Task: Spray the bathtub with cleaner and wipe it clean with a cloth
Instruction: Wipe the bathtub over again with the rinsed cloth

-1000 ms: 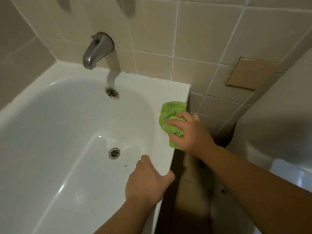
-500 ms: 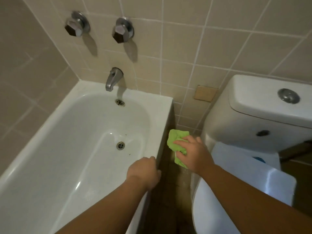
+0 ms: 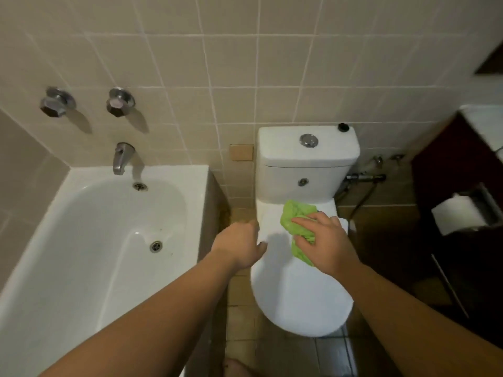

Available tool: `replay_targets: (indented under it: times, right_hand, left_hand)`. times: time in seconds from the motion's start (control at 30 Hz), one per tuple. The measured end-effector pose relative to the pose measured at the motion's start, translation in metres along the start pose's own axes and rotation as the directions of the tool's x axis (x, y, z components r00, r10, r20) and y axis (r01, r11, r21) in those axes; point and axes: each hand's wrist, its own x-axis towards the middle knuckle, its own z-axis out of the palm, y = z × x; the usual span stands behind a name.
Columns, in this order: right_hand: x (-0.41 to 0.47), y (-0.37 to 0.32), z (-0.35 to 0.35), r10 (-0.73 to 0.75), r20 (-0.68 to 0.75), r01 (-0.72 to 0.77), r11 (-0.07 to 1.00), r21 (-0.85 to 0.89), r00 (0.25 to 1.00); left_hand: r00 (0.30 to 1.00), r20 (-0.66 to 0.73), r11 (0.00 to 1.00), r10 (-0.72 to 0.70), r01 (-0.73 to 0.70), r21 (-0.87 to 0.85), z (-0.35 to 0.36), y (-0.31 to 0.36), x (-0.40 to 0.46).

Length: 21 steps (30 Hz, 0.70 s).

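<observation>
The toilet (image 3: 299, 295), with its lid down, is taken as the landmark. A bunched green cloth (image 3: 298, 225) is held on the rear of the lid, just in front of the cistern (image 3: 307, 164), by the right hand (image 3: 324, 244), whose fingers are curled over the wad and clamp it against the lid; the cloth is judged to be kept crumpled so that it stays gathered in one grip. The left hand (image 3: 239, 247) is seen at the left edge of the lid, fingers loosely bent and nothing held in it; whether it touches the lid cannot be told. The tub (image 3: 190, 172) lies to the left of the toilet, across a narrow strip of floor (image 3: 239, 308), and neither hand is on it. Inside the tub a drain (image 3: 156, 246) is seen on the bottom, with a few dark specks near it, and an overflow fitting (image 3: 140, 186) on the end wall below the spout (image 3: 121, 157); two taps (image 3: 87, 102) are set in the tiles above. No cleaner bottle is visible anywhere around the toilet. From the cloth being off the tub and parked on the lid, the wiping is judged either finished or paused; the specks suggest that some wiping may be left. A paper roll (image 3: 457, 216) is mounted to the right of the toilet.
</observation>
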Motion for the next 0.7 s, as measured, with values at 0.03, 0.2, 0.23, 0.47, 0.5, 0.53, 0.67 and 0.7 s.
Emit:
replay_targets:
  times: [0.03,0.2,0.23,0.47,0.5,0.53,0.67,0.7]
  right_hand:
    - [-0.010,0.011,-0.014,0.020,-0.031,-0.020,1.000,-0.006,0.999]
    - [-0.067,0.073,-0.091,0.148,-0.155,-0.148,0.989,0.009,0.977]
    - [-0.081,0.089,-0.107,0.177,-0.173,-0.180,0.984,0.000,0.969]
    - [-0.186,0.214,-0.215,0.360,-0.318,-0.375,0.927,0.016,0.877]
    - [-0.201,0.231,-0.229,0.384,-0.340,-0.400,0.916,0.028,0.858]
    - [-0.215,0.247,-0.242,0.407,-0.365,-0.423,0.905,0.038,0.837]
    - [-0.266,0.302,-0.288,0.501,-0.437,-0.509,0.854,0.110,0.747]
    - [-0.280,0.317,-0.299,0.524,-0.451,-0.531,0.838,0.125,0.722]
  left_hand:
    - [0.999,0.001,0.999,0.044,-0.044,-0.004,0.001,0.017,-0.001]
    - [0.970,-0.016,0.970,0.242,-0.242,0.020,0.013,0.124,0.000]
    - [0.960,-0.024,0.960,0.279,-0.278,0.031,0.016,0.149,0.000]
    - [0.849,-0.046,0.850,0.526,-0.523,0.065,0.054,0.348,0.001]
    - [0.830,-0.039,0.830,0.557,-0.554,0.060,0.060,0.375,0.000]
    - [0.810,-0.028,0.810,0.586,-0.584,0.053,0.066,0.403,0.001]
    - [0.754,-0.013,0.753,0.657,-0.656,0.049,0.085,0.495,-0.004]
    - [0.732,-0.010,0.731,0.682,-0.681,0.046,0.090,0.519,-0.005]
